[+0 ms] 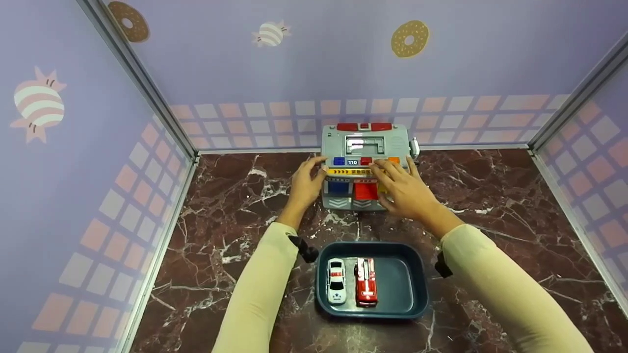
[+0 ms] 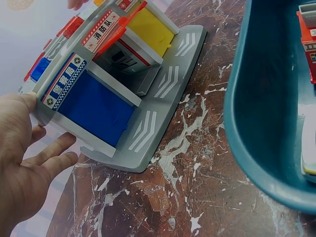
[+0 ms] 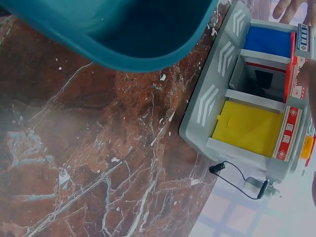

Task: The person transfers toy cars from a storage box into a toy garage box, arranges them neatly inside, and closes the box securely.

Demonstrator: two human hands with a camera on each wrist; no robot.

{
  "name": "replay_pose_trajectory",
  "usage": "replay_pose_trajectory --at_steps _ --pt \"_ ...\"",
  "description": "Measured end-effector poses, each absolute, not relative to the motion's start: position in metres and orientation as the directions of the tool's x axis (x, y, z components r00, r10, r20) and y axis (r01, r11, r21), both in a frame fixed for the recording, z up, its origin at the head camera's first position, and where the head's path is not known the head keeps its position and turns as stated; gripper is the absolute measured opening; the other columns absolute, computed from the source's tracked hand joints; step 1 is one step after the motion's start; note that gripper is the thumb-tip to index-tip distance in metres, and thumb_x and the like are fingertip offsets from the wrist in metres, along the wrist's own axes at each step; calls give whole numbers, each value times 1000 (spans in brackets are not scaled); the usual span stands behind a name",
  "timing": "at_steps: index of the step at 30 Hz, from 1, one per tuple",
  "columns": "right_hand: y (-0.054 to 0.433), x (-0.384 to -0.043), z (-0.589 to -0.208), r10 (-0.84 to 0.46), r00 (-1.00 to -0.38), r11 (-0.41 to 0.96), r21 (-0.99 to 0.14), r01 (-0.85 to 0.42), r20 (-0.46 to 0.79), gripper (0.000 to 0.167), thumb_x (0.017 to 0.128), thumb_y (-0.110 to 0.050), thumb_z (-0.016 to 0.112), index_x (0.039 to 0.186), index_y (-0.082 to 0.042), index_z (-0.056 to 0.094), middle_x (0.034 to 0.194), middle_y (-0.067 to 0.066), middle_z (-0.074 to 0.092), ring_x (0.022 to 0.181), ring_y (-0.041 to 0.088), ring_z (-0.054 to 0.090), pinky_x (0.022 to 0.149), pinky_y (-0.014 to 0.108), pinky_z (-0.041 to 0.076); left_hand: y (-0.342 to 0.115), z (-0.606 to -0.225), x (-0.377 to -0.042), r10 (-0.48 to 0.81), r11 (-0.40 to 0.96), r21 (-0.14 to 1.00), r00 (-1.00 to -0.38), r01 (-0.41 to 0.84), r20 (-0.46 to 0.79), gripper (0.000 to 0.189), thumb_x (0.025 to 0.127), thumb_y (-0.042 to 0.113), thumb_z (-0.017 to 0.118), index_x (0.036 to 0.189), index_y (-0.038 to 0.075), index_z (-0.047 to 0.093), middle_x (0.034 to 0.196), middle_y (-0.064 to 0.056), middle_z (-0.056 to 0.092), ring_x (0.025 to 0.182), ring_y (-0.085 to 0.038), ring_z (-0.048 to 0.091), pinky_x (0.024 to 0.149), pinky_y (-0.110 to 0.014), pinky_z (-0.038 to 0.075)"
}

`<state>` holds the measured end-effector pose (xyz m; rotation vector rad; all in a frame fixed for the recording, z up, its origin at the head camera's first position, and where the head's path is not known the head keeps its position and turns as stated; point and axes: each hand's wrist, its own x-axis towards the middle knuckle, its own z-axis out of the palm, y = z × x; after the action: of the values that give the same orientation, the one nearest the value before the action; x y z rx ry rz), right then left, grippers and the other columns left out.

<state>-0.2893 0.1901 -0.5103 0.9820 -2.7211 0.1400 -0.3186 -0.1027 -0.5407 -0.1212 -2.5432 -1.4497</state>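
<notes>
So the left hand [image 1: 306,184] has a loose grip, thumb up against the roof edge of the toy station [image 1: 351,171] and the other fingers spread rather than clamped, probably just to keep the thing from sliding; the right hand [image 1: 409,193] is loose too, not closed around anything, arched over the right side of the roof with a fingertip at the red button [image 1: 366,161], though I can't tell if it's actually pushing; the red door [image 1: 365,191] right below is swung up with its bay showing, so my guess is that button works it, which would explain the bracing on the other side; the blue door [image 2: 96,111] and yellow door [image 3: 247,128] on either side are down; a little corded nozzle [image 3: 254,185] hangs off the station's right end; the station sits near the back wall [image 1: 324,63], front facing the person, which seems handy for reaching the doors; closer in, between the forearms, there's a dark teal tray [image 1: 422,264] with a white police car [image 1: 336,282] on the left and a red fire truck [image 1: 366,282] beside it, apart, presumably parked within easy reach; all of it's on a marbled tabletop [image 1: 221,215].
</notes>
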Motion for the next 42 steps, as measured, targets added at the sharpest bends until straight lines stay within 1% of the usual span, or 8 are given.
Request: replay_pose_trajectory --at_steps 4,13,18,24,28,34,38,42 --pt "194 -287 -512 -618 -737 765 -7 -644 272 76 104 -37 69 169 -9 43 170 17 47 153 41 50 133 77 17 -102 -541 -319 -37 510 840 -971 183 235 32 110 22 70 141 14 74 141 -19 72 133 -37 68 118 -50 52" --pt "200 -282 -513 -631 -716 748 -9 -664 298 72 106 -44 64 167 -10 47 169 17 51 153 41 51 133 75 18 -102 -539 -318 -37 525 833 -973 175 227 32 110 23 70 141 16 74 143 -17 72 136 -33 67 120 -50 51" --pt "202 -278 -513 -639 -698 739 8 -674 323 71 105 -44 66 165 -8 51 165 16 56 151 40 53 133 74 21 -102 -540 -318 -26 517 834 -971 190 238 32 110 23 70 141 15 74 140 -17 72 131 -32 69 116 -49 53" --pt "202 -274 -515 -653 -673 720 12 -693 347 71 102 -42 73 162 -9 55 160 16 60 146 40 58 131 74 26 -103 -541 -319 -28 520 833 -970 191 240 33 110 22 69 142 15 74 136 -17 73 123 -31 68 114 -50 53" --pt "203 -271 -516 -666 -653 704 15 -710 361 70 101 -43 73 160 -9 56 156 17 62 143 40 61 130 74 28 -103 -541 -320 -33 524 832 -972 182 234 32 110 23 70 142 16 74 136 -16 73 125 -32 69 114 -50 53" --pt "203 -267 -517 -683 -624 673 -3 -739 380 66 102 -43 72 157 -9 59 152 16 65 141 42 62 131 74 26 -103 -541 -319 -36 514 840 -974 175 225 32 110 23 70 141 16 75 140 -17 72 129 -33 69 117 -49 52" --pt "203 -264 -518 -696 -597 654 9 -757 399 66 100 -43 75 155 -10 61 151 14 66 141 40 62 128 76 30 -103 -541 -319 -33 504 847 -976 170 216 33 111 24 69 143 16 74 142 -17 71 132 -33 68 118 -49 52" --pt "204 -261 -519 -711 -572 636 28 -771 410 65 99 -47 74 153 -11 64 148 12 68 138 38 63 124 78 34 -104 -541 -318 -31 494 854 -979 162 204 34 111 23 69 144 16 73 144 -17 70 133 -33 67 119 -47 52"
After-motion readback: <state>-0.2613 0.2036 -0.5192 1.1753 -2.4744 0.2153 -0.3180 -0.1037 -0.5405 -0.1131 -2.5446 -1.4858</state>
